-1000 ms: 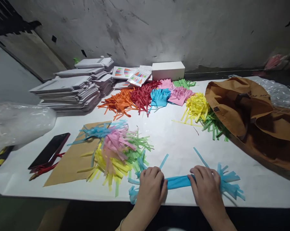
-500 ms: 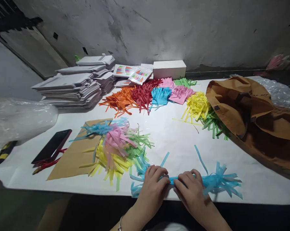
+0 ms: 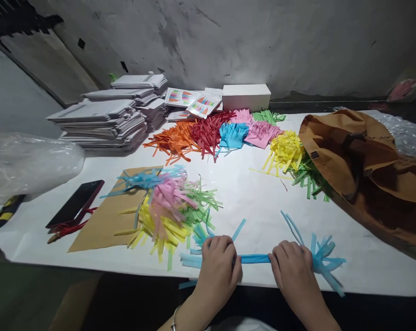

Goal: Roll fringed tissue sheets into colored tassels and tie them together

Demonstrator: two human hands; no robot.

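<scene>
A blue tissue-paper tassel (image 3: 254,259) lies stretched sideways along the front edge of the white table (image 3: 242,197). Its middle is a narrow rolled band, and fringed strips fan out at both ends. My left hand (image 3: 219,259) is closed around the band's left part. My right hand (image 3: 293,264) grips it further right, just before the right-hand fringe. Between the two hands a short straight stretch of the band is bare. To the left, finished-looking pink (image 3: 171,197), yellow and green tassels lie overlapping with another blue one, partly on a brown paper sheet (image 3: 101,223).
Behind lie orange (image 3: 176,141), dark red, blue, pink and yellow (image 3: 286,151) fringed bundles. Stacked white packets (image 3: 101,124) and a white box (image 3: 246,97) stand by the wall. A brown cloth bag (image 3: 353,156) covers the right side; a phone (image 3: 76,202) lies left.
My right hand has slid right along the blue tassel, away from my left hand. A longer stretch of the rolled band now shows between them.
</scene>
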